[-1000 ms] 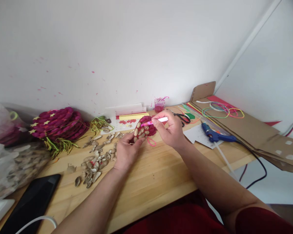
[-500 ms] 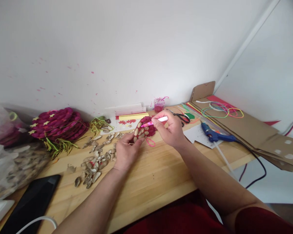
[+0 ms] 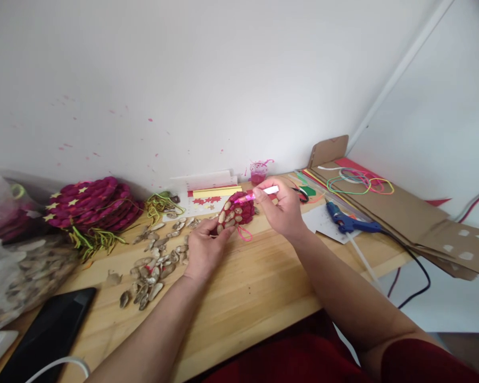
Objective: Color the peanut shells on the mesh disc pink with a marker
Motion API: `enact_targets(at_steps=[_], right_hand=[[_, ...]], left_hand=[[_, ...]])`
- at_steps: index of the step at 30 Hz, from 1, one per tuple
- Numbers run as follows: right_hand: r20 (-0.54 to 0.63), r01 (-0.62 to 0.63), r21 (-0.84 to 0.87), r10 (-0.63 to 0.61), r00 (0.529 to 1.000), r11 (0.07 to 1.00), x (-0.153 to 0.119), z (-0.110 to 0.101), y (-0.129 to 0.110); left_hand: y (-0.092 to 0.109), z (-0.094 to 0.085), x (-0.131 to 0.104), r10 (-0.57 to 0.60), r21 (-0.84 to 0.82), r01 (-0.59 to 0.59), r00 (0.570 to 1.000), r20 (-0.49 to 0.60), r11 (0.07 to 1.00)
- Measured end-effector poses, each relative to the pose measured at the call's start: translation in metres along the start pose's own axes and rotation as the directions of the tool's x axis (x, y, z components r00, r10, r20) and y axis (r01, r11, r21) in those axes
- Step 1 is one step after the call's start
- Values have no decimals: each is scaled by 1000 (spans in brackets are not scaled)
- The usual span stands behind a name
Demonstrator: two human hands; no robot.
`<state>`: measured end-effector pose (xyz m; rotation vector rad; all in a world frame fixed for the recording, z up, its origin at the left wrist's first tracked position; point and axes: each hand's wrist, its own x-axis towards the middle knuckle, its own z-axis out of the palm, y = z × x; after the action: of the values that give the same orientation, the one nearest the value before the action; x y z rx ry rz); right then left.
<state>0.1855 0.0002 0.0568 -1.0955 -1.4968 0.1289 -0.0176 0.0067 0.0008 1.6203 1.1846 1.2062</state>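
My left hand (image 3: 207, 246) grips the near left edge of a round ornament (image 3: 243, 211) covered with peanut shells. Part of it is dark pink, while shells on its left side are bare tan. A pink cord loop (image 3: 245, 233) hangs from its near edge. Pinched in my right hand (image 3: 283, 210) is a white-handled paintbrush (image 3: 270, 190) with a pink-stained front end, its tip at the painted shells. Loose peanut shells (image 3: 155, 266) lie scattered left of my left hand.
A cup of pink paint (image 3: 258, 173) stands by the wall. Painted ornaments with stars (image 3: 96, 205) are stacked at left, near a black phone (image 3: 48, 330) and a bag of shells (image 3: 32, 271). At right lie a blue glue gun (image 3: 349, 221), cardboard (image 3: 407, 213) and coloured cords (image 3: 359, 181).
My right hand and the brush have shifted slightly right, the brush tip staying near the ornament's painted part. My left hand keeps its hold. The whole view has shifted slightly.
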Motion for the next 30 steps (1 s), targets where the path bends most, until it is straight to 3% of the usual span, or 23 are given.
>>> enact_targets(at_steps=[4, 8, 14, 17, 23, 30], right_hand=[[24, 6, 18, -7, 1000, 1000, 0, 0, -1], [41, -85, 72, 82, 996, 994, 0, 2, -4], [-27, -104, -49, 103, 994, 993, 0, 2, 0], [-75, -153, -21, 151, 986, 988, 0, 2, 6], [69, -190, 104, 183, 981, 976, -3, 7, 4], [3, -239, 48, 240, 971, 970, 0, 6, -1]], left_hand=[[-2, 0, 1, -5, -9, 5, 1000, 0, 1000], [-3, 0, 1, -4, -3, 4, 1000, 0, 1000], [-3, 0, 1, -21, -15, 21, 1000, 7, 1000], [-3, 0, 1, -40, -32, 41, 999, 13, 999], [-3, 0, 1, -39, -28, 39, 999, 8, 999], [-4, 1, 1, -33, -60, 34, 999, 23, 998]])
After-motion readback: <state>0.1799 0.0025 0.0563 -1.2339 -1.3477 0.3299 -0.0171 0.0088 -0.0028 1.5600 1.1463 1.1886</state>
